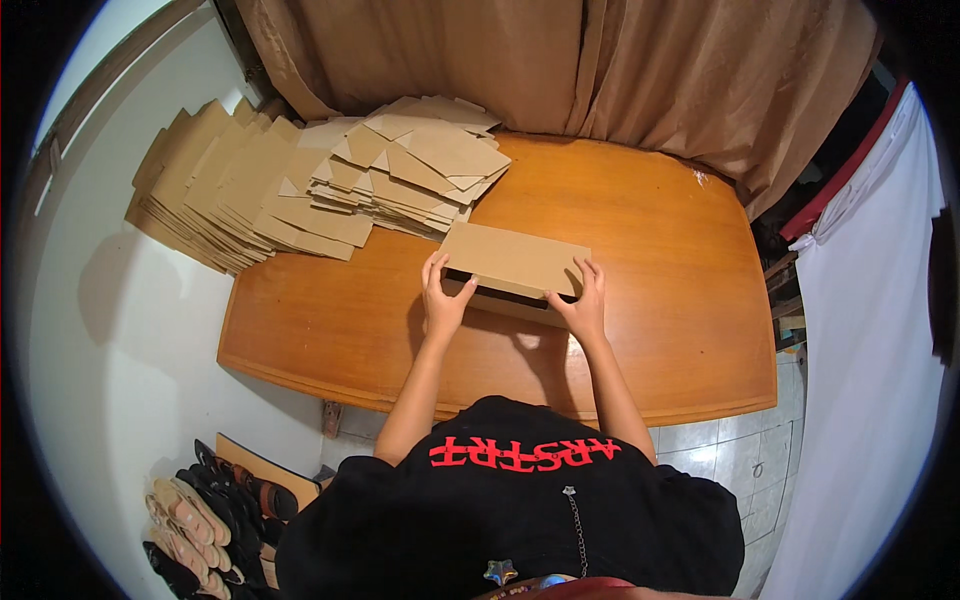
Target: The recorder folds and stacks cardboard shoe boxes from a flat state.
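Note:
A brown cardboard box rests on the wooden table in front of me, its lid panel tilted up. Between the lid and the front wall a dark gap runs along the near side; what lies inside cannot be made out. My left hand is closed on the box's left end, thumb at the front edge and fingers along the side. At the opposite end my right hand grips the right corner the same way, its thumb near the gap.
Flattened cardboard boxes lie in a loose heap at the table's far left, with more leaning against the white wall. A brown curtain hangs behind the wooden table. Several sandals sit at the lower left; white cloth hangs right.

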Tool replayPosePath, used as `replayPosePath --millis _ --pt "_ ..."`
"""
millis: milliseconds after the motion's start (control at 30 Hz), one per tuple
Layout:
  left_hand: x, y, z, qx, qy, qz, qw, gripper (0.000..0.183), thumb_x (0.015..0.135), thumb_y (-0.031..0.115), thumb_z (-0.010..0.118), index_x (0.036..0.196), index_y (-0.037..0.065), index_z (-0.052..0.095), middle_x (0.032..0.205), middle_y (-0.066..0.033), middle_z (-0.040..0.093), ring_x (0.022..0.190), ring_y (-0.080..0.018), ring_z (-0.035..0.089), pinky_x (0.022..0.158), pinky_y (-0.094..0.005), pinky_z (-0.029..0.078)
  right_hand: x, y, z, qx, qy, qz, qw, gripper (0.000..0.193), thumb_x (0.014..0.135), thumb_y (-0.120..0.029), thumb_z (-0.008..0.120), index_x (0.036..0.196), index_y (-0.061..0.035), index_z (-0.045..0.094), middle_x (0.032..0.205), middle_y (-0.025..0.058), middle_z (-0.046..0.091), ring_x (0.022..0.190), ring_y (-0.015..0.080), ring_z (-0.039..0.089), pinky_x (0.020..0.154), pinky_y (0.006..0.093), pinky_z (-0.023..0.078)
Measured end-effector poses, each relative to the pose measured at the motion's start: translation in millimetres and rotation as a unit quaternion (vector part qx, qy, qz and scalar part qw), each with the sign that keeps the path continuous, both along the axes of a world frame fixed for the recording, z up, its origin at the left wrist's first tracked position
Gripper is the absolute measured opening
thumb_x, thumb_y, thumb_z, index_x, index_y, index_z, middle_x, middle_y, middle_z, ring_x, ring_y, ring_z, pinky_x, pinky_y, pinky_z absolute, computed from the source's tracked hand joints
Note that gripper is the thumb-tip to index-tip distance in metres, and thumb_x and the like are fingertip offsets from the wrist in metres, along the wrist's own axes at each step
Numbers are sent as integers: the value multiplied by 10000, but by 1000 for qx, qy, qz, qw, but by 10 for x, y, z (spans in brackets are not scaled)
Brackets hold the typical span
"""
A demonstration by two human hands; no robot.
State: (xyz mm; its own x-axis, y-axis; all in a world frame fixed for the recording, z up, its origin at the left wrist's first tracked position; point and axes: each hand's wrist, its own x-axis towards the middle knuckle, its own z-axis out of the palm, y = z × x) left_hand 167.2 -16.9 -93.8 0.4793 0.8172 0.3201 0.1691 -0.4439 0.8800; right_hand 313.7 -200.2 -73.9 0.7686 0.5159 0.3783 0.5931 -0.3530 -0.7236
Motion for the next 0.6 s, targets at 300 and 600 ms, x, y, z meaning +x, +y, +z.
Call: replayPosePath --millis 300,600 --pt "-30 -45 -109 21 14 22 999 450 653 148 762 1037 84 536 1311 -126 364 1182 -323 400 975 -402 345 -14 5 -81 -75 -62 3 995 541 584 -237 793 1055 -58 595 1195 211 449 1083 354 456 916 430 397" --pt "-17 -69 -484 -6 72 21 997 506 731 302 709 1129 110 461 1378 -169 236 1245 -372 293 986 -495 277 -141 -63 -374 -63 -92 35 993 505 692 -245 702 1138 -64 547 1305 275 352 1259 490 228 1014 483 294"
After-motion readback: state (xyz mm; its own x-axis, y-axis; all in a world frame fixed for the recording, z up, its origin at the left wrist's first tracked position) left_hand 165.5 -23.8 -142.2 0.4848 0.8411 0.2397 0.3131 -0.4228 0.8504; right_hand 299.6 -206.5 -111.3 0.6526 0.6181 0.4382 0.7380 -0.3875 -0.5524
